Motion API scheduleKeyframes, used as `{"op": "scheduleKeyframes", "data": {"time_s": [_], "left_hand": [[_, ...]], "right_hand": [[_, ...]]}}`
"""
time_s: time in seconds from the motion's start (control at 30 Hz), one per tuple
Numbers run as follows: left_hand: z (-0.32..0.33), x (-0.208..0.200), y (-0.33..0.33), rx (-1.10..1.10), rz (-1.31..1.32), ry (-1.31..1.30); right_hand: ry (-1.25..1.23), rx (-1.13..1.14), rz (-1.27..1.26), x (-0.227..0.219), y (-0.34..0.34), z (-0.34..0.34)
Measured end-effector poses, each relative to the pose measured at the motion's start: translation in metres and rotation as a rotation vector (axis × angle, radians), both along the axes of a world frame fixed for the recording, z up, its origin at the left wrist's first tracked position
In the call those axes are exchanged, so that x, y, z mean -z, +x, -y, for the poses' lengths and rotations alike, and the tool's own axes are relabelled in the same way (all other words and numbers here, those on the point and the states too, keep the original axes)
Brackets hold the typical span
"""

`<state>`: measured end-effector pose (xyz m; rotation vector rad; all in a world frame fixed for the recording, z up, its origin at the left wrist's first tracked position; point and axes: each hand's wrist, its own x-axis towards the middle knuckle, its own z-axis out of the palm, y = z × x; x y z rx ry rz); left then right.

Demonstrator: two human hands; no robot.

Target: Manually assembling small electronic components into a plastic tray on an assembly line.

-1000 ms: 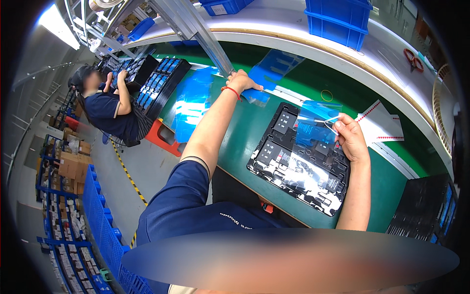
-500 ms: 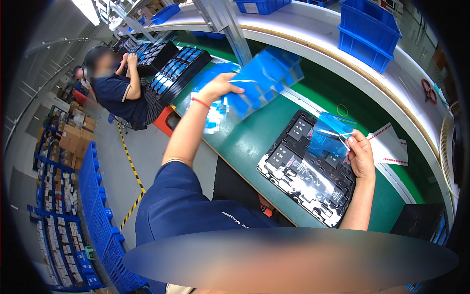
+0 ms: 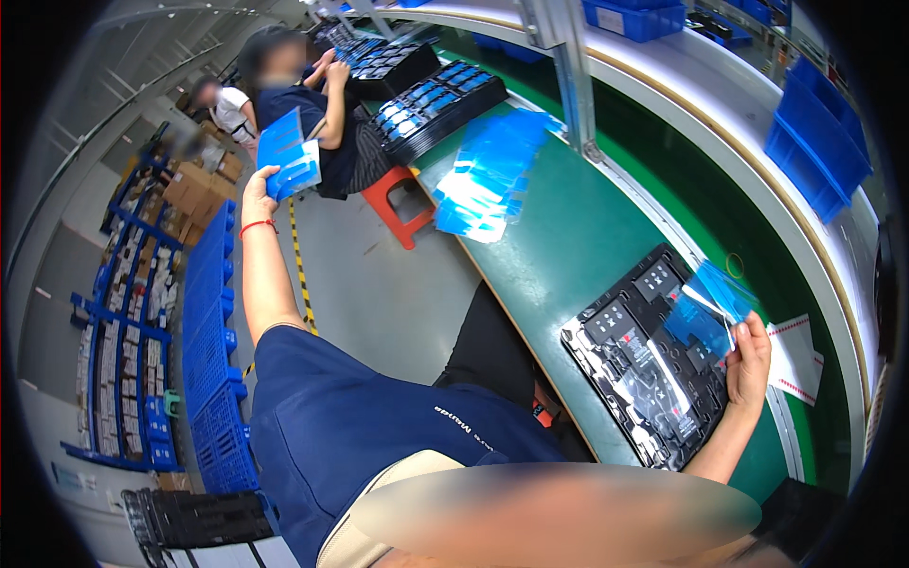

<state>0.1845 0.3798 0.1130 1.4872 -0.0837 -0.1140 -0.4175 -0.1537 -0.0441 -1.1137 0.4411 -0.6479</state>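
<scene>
My left hand point(image 3: 258, 197) is stretched far out to the left, past the table edge and above the floor, its fingers closed on a blue film sheet point(image 3: 287, 151). On the right, my right hand point(image 3: 750, 364) pinches another clear blue film point(image 3: 703, 308) by its edge. That film hangs over the far right part of a black tray point(image 3: 620, 374) which holds several flat black battery-like packs. A loose pile of blue films point(image 3: 502, 166) lies on the green tabletop point(image 3: 530, 293), between my two hands.
Beyond the film pile stand stacked black trays point(image 3: 440, 109), with a seated co-worker point(image 3: 301, 102) beside them and a red stool point(image 3: 393, 204) nearer. A metal post point(image 3: 571, 80) rises at the table's back. Blue bins point(image 3: 819, 142) and red-marked white paper point(image 3: 797, 364) are at right.
My left hand has swung left with blue film, away from above the table and pile. My right hand still holds its film over the tray. The view has turned left.
</scene>
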Motion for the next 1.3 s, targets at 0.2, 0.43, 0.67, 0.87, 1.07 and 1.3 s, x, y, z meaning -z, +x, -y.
{"op": "scheduleKeyframes", "data": {"time_s": [0.2,0.43,0.67,0.87,1.07,1.3], "left_hand": [[-0.103,0.020,0.042,-0.594,-0.144,0.146],[-0.096,0.052,0.075,-0.980,-0.380,0.224],[-0.127,0.051,0.098,-1.066,-0.271,0.154],[-0.092,0.055,0.088,-0.947,-0.346,0.387],[-0.123,0.040,0.077,-0.943,-0.317,0.324],[-0.070,0.052,0.056,-0.856,-0.383,0.341]], "right_hand": [[0.019,0.116,-0.019,0.005,0.000,-0.002],[0.001,0.135,-0.050,0.003,-0.005,-0.001],[0.036,0.081,-0.003,0.008,0.001,0.002],[0.031,0.097,-0.018,0.005,-0.003,0.001],[0.022,0.046,0.011,0.012,-0.001,0.006],[0.017,0.062,0.013,0.013,-0.009,0.005]]}}
